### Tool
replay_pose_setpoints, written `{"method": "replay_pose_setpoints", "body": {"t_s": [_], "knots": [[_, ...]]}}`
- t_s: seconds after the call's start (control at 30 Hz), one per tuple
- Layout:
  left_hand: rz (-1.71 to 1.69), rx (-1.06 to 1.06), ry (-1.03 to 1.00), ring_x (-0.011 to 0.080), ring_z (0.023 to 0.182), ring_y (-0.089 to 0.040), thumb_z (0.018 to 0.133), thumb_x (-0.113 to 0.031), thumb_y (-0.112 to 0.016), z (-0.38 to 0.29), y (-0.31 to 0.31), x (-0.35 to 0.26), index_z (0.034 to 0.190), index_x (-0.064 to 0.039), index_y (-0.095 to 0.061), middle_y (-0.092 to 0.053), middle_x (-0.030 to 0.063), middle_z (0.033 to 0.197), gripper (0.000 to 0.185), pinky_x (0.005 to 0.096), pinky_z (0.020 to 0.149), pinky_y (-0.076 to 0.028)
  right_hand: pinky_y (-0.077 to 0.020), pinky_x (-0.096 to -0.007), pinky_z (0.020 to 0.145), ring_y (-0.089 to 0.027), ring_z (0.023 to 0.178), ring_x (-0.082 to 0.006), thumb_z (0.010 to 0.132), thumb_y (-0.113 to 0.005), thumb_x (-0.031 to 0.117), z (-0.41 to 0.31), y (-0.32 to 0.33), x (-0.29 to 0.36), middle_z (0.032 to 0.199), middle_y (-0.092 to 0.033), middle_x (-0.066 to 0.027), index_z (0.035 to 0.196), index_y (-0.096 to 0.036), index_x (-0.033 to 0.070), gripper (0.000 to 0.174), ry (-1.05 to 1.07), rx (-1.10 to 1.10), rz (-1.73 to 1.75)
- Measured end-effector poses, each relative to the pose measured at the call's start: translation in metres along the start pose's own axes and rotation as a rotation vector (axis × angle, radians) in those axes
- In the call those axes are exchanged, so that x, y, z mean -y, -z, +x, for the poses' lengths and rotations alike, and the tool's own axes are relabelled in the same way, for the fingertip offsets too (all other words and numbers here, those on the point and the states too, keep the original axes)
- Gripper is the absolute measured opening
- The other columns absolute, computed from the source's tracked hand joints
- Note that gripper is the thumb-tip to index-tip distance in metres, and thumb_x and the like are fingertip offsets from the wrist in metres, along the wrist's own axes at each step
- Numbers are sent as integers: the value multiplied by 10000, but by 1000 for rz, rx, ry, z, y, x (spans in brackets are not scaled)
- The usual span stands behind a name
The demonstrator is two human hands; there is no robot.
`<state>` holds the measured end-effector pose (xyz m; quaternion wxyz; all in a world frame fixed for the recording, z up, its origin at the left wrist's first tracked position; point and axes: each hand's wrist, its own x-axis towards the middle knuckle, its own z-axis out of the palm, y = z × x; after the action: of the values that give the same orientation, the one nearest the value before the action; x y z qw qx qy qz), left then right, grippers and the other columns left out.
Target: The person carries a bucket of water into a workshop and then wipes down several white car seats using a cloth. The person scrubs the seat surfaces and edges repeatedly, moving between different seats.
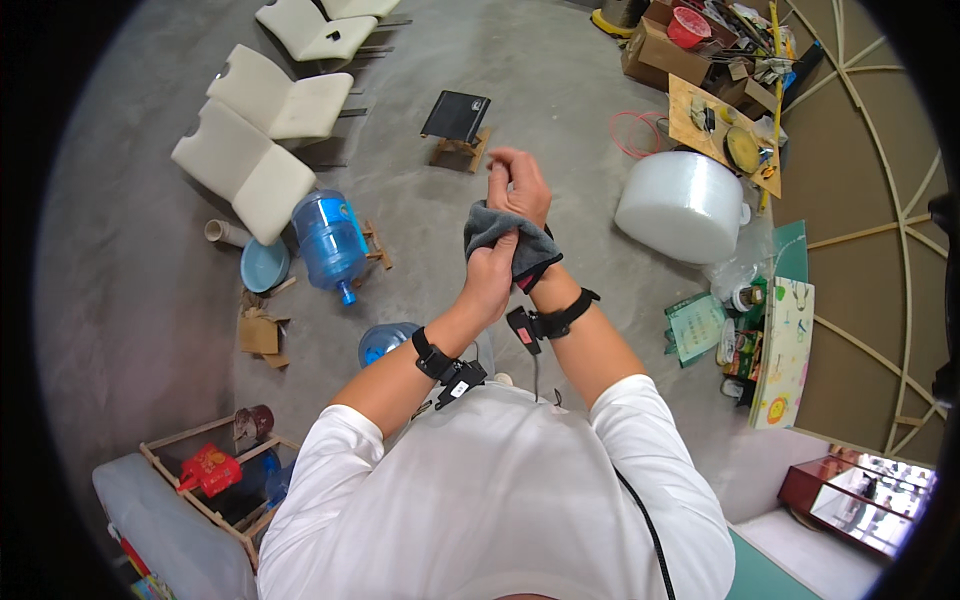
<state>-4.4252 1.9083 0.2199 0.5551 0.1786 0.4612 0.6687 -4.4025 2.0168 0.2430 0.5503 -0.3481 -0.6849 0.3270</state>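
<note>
My left hand [487,283] grips a grey cloth [489,225] with dark edging and presses it around my right wrist. The left thumb lies over the cloth, and the fingers beneath are hidden. Beyond the cloth, my right hand [523,186] is raised with its fingers loosely bent and nothing visible in it. A black strap with a small device [459,381] sits on my left forearm. Another strapped device [525,330] is on my right forearm, with a cable hanging from it. Past my hands, a folding stool [456,116] with a black seat and wooden legs stands on the concrete floor.
White chairs [274,180] line the left, near a blue water-cooler bottle [328,236] and a light-blue basin [265,265]. Another bottle [379,341] is close by my left forearm. To the right are a bubble-wrap roll [679,206], a wooden board [686,112] bearing tools, and cardboard boxes [660,56].
</note>
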Motion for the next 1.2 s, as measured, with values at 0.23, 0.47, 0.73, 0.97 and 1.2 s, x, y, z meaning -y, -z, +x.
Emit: {"method": "replay_pose_setpoints", "body": {"t_s": [0.23,0.47,0.73,0.97,1.2], "knots": [[-37,-17,27,179,1122,-671,1112,-333,-551,139,11,-63,1273,6,-667,-707,90,1222,392,340,978,-531,-433,-463,1150,-583,1316,-337,896,-704,99,33,-15,-45,1391,-668,-110,1397,-614,80,509,61,202,-257],[1552,553,-224,453,862,-729,1005,-521,-538,198,12,-125,931,-3,-788,-750,256,886,580,487,794,-584,-314,-394,1262,-359,1550,-234,839,-841,121,72,-7,-117,1725,-324,-106,1691,-266,69,1029,-334,636,391],[1321,0,-732,368,693,-714,944,-346,-726,289,-13,-173,955,-95,-773,-733,114,772,256,443,641,-571,-499,-377,1144,-606,1301,-193,985,-748,120,93,-50,-173,1421,-606,-45,1463,-533,130,524,-1007,517,1215],[1017,-625,-1002,367,848,-715,989,-134,-654,376,10,-156,1113,-78,-695,-733,132,918,142,450,742,-573,-521,-347,1002,-621,1185,-138,1091,-606,260,180,-126,-179,1299,-643,-3,1369,-595,109,316,-784,536,1209],[149,-264,-418,315,1444,-466,1056,-99,-486,380,17,-150,1499,-31,-549,-500,127,1597,453,434,1211,-360,-546,-336,954,-670,1094,-156,1098,-612,357,286,-171,-206,1240,-696,-29,1319,-648,41,388,-1073,568,1114]]}}
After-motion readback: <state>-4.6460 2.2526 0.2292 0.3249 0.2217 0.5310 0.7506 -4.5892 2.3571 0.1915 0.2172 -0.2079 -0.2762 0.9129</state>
